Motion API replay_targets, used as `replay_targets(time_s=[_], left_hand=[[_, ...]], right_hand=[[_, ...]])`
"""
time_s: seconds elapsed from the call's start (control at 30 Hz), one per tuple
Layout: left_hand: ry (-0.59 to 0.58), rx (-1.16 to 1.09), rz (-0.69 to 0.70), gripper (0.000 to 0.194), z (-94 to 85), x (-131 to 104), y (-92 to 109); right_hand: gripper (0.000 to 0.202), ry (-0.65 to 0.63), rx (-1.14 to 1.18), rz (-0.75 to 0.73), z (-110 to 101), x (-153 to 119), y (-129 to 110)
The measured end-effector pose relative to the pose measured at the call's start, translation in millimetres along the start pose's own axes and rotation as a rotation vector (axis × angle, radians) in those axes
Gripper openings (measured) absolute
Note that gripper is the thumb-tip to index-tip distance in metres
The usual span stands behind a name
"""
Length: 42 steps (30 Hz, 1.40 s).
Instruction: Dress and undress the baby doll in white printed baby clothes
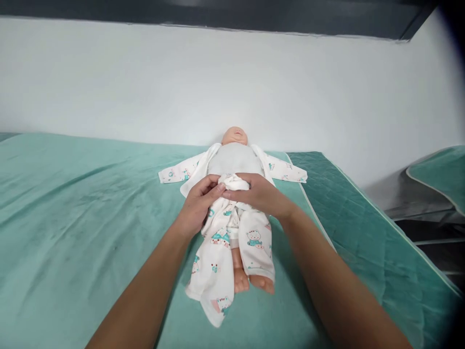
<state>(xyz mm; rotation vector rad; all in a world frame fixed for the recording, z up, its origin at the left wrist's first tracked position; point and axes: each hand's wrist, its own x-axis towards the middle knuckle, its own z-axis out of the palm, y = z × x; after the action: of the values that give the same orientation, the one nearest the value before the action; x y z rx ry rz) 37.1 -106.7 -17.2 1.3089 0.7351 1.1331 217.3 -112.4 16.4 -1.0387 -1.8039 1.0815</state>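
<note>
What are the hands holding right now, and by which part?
Both the left hand and right hand grip the bunched waistband of the printed baby trousers at the doll's waist.

A baby doll (235, 160) lies on its back on the green bed (72, 203), and the left hand (198, 206) and the right hand (263, 195) pinch the bunched waistband (234, 182) of its printed white trousers (232, 242) (both feet bare).

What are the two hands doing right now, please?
Left hand: closed on the bunched trousers at the doll's waist.
Right hand: closed on the same bunch.
</note>
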Motion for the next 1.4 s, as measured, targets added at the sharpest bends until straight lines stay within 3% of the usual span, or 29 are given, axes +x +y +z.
replay_targets(time_s=[0.17,0.3,0.4,0.5,0.6,0.67,0.77,0.87,0.93,1.0,1.1,1.2,1.33,1.4], left_hand=[[-0.215,0.164,-0.044,0.049,-0.1,2.2,3.8],[-0.169,0.068,-0.118,0.03,0.9,2.3,0.7],[-0.043,-0.067,-0.075,0.024,3.0,1.3,-4.2],[0.067,-0.14,-0.014,0.021,6.5,0.3,-6.7],[0.074,-0.128,-0.004,0.021,9.7,-1.1,-7.1],[0.071,-0.107,-0.012,0.023,10.4,-2.2,-6.8],[0.05,-0.01,-0.029,0.029,8.6,-3.1,-4.7],[-0.079,0.148,-0.042,0.036,5.4,-2.6,-0.2],[-0.149,0.211,-0.05,0.043,4.6,-2.2,1.6],[-0.128,0.189,-0.05,0.04,5.3,-2.3,0.5],[0.016,0.02,-0.01,0.027,6.4,-3.8,-5.2],[0.121,-0.157,0.011,0.023,6.2,-5.6,-8.9],[0.104,-0.28,-0.024,0.02,9.0,-7.1,-5.7],[0.083,-0.307,-0.049,0.022,13.1,-7.6,-2.9]], right_hand=[[0.03,0.142,0.428,0.137,3.1,-3.8,20.9],[0.029,0.178,0.599,0.131,3.9,-4.6,22.2],[0.032,0.112,0.525,0.105,-0.1,-6.1,18.6],[0.039,-0.13,0.282,0.135,-5.9,-9.7,13.1],[0.035,-0.308,0.141,0.196,-6.9,-13.2,9.6],[0.031,-0.266,0.218,0.204,-4.1,-14.7,10.5],[0.034,-0.078,0.474,0.194,0.6,-14.6,15.7],[0.033,0.066,0.664,0.172,1.9,-12.6,21.6],[0.032,0.084,0.72,0.156,1.6,-11.6,24.2],[0.033,0.077,0.73,0.138,1.4,-11.5,25.4],[0.037,0.047,0.662,0.126,0.8,-13.1,24.5],[0.036,-0.073,0.49,0.148,-2.6,-15.5,20.4],[0.027,-0.277,0.33,0.2,-9.0,-18.4,13.6],[0.028,-0.283,0.346,0.233,-9.7,-19.2,12.8]])
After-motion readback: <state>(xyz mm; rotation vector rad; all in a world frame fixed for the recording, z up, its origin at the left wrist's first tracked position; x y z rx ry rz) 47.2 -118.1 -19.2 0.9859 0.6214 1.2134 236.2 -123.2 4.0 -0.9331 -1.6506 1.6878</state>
